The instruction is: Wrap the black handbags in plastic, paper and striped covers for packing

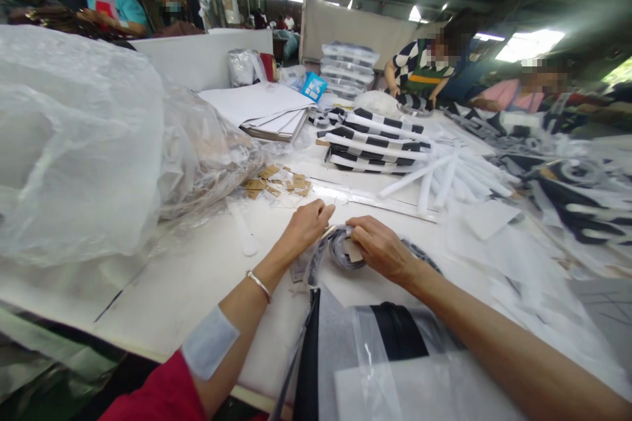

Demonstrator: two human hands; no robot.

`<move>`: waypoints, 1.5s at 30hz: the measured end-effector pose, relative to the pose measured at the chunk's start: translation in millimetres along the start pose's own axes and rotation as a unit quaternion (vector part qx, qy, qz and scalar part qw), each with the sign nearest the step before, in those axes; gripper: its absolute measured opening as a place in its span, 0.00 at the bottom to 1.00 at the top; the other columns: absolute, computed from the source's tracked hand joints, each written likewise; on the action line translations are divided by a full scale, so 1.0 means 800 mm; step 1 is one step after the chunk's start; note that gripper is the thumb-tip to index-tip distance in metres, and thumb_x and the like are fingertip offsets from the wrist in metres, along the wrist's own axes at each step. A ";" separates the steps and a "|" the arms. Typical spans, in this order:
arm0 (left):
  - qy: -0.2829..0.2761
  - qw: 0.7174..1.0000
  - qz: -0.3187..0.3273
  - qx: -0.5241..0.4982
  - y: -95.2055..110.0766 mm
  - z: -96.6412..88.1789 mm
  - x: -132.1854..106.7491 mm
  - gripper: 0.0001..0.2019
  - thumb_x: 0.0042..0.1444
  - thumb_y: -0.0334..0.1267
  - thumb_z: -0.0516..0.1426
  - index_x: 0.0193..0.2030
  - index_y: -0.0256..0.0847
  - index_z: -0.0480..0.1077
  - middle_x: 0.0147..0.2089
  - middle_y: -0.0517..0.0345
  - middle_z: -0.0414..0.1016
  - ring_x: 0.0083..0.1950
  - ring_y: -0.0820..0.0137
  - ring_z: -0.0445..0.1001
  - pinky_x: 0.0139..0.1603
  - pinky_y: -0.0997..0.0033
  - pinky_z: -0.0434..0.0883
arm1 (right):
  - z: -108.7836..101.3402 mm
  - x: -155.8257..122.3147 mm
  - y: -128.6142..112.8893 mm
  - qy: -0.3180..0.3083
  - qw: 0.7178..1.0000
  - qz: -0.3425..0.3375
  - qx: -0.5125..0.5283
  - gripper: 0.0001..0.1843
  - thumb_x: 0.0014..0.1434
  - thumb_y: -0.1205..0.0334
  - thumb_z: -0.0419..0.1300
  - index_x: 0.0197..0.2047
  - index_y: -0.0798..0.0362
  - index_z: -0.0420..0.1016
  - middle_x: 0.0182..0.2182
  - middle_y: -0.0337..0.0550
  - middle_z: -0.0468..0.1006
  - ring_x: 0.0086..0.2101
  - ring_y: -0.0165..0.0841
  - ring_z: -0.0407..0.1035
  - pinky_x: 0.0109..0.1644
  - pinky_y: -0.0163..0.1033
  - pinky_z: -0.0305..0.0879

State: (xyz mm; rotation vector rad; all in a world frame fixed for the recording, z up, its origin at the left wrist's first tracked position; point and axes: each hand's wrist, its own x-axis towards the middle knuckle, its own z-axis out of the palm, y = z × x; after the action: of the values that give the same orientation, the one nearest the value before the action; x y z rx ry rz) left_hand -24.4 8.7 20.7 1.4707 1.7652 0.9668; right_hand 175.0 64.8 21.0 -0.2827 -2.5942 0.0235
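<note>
A black and grey bag with sheets of clear plastic and white paper over it lies at the table's front edge. Its strap, wrapped in film, curls into a coil beyond the bag, with a small beige tag by it. My right hand is closed on the coil's right side. Just left of the coil, my left hand has thumb and fingers pinched together; what they hold, if anything, is too small to make out. A tag lies partly hidden under my left wrist.
Large clear plastic bags bulk up on the left. Brown tags are scattered ahead, near a stack of white sheets. Black-and-white checked bags and white strips lie beyond. A co-worker handles a bag across the table.
</note>
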 end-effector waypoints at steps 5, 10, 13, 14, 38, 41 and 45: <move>-0.156 0.976 -0.069 -0.137 -0.017 0.005 0.004 0.31 0.59 0.64 0.45 0.21 0.38 0.68 0.18 0.57 0.69 0.24 0.70 0.67 0.28 0.70 0.66 | -0.012 0.010 -0.005 0.025 0.999 -0.035 0.030 0.13 0.65 0.72 0.48 0.46 0.51 0.70 0.44 0.51 0.77 0.46 0.38 0.71 0.51 0.48 0.71; -0.176 0.912 -0.122 -0.349 -0.014 0.028 0.008 0.22 0.49 0.56 0.62 0.26 0.36 0.69 0.23 0.62 0.69 0.25 0.75 0.63 0.29 0.72 0.66 | -0.014 0.006 -0.004 0.026 0.999 -0.038 0.015 0.18 0.66 0.71 0.49 0.56 0.51 0.68 0.48 0.50 0.78 0.49 0.39 0.71 0.54 0.50 0.70; -0.163 0.905 -0.127 -0.372 -0.013 0.034 0.010 0.18 0.45 0.50 0.65 0.26 0.35 0.69 0.24 0.62 0.70 0.26 0.76 0.65 0.31 0.72 0.68 | -0.013 0.003 -0.005 -0.005 0.999 -0.052 -0.004 0.17 0.67 0.71 0.50 0.54 0.51 0.71 0.49 0.50 0.78 0.49 0.39 0.71 0.54 0.49 0.69; -0.156 0.904 -0.131 -0.377 -0.014 0.034 0.010 0.18 0.45 0.49 0.65 0.26 0.35 0.69 0.24 0.62 0.70 0.26 0.76 0.65 0.31 0.72 0.67 | -0.013 0.003 -0.006 -0.010 0.998 -0.055 -0.011 0.16 0.67 0.71 0.50 0.53 0.52 0.72 0.49 0.50 0.78 0.49 0.39 0.71 0.53 0.49 0.69; -0.024 0.937 -0.067 -0.342 -0.001 0.034 -0.002 0.16 0.39 0.40 0.64 0.22 0.39 0.59 0.20 0.69 0.57 0.22 0.80 0.54 0.24 0.77 0.52 | -0.011 0.024 -0.013 0.000 0.823 0.451 0.345 0.12 0.48 0.56 0.66 0.23 0.52 0.69 0.22 0.35 0.70 0.24 0.29 0.61 0.29 0.36 0.57; -0.023 0.951 -0.055 -0.303 0.003 0.032 -0.004 0.12 0.42 0.38 0.61 0.22 0.39 0.59 0.21 0.69 0.55 0.23 0.80 0.53 0.25 0.76 0.51 | -0.012 0.028 -0.005 -0.029 0.746 0.492 0.448 0.16 0.41 0.54 0.69 0.24 0.52 0.67 0.20 0.33 0.67 0.23 0.27 0.57 0.27 0.35 0.53; -0.059 0.958 -0.038 -0.277 0.008 0.028 -0.008 0.12 0.45 0.42 0.59 0.24 0.39 0.62 0.22 0.68 0.56 0.24 0.78 0.53 0.25 0.76 0.51 | -0.017 0.030 0.006 -0.068 0.691 0.515 0.503 0.18 0.34 0.60 0.72 0.28 0.53 0.70 0.22 0.32 0.70 0.25 0.27 0.61 0.31 0.35 0.55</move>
State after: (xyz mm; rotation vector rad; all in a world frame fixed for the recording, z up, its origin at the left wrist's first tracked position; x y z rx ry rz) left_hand -1.5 6.0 14.5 1.0674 1.3081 1.1850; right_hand 162.7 74.3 44.3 -1.2347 -1.7743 1.7961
